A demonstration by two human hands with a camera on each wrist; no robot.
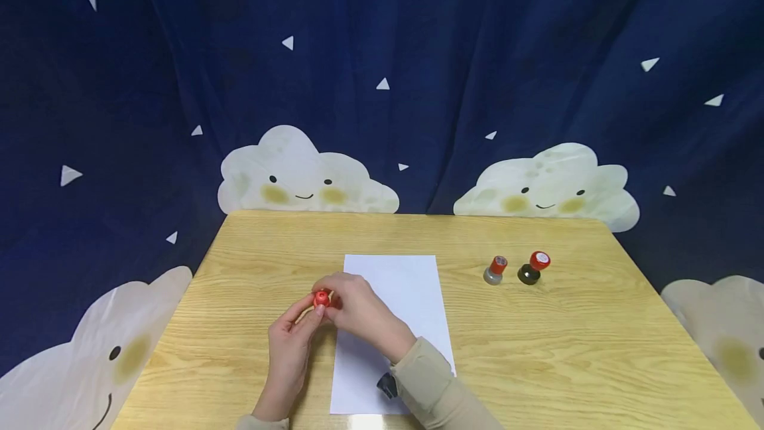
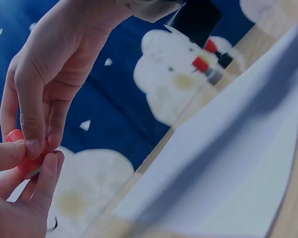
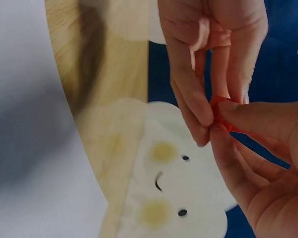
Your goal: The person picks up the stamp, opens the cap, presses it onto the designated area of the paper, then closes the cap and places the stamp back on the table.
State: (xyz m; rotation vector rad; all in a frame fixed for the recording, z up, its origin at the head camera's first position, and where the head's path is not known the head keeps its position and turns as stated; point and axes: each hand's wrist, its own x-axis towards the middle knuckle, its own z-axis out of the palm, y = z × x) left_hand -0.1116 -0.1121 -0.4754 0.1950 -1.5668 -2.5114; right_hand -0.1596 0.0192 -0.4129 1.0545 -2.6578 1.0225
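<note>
Above the table, just left of the white paper, both hands pinch one small red stamp (image 1: pixel 321 298). From the lower left, my left hand (image 1: pixel 289 344) holds it between thumb and fingertips. My right hand (image 1: pixel 361 307) reaches across the paper (image 1: pixel 396 281) and grips the same stamp from the other side. The left wrist view shows the red stamp (image 2: pixel 27 158) largely covered by fingers, with a small pale part at its lower end. Fingers also hide most of it in the right wrist view.
Right of the paper stand a red-and-grey stamp (image 1: pixel 495 271) and a red-and-black stamp (image 1: pixel 534 268). A black device (image 1: pixel 386 385) sits by the right sleeve, over the paper. Behind the wooden table (image 1: pixel 567 350) hangs a dark blue cloth (image 1: pixel 418 32) with clouds.
</note>
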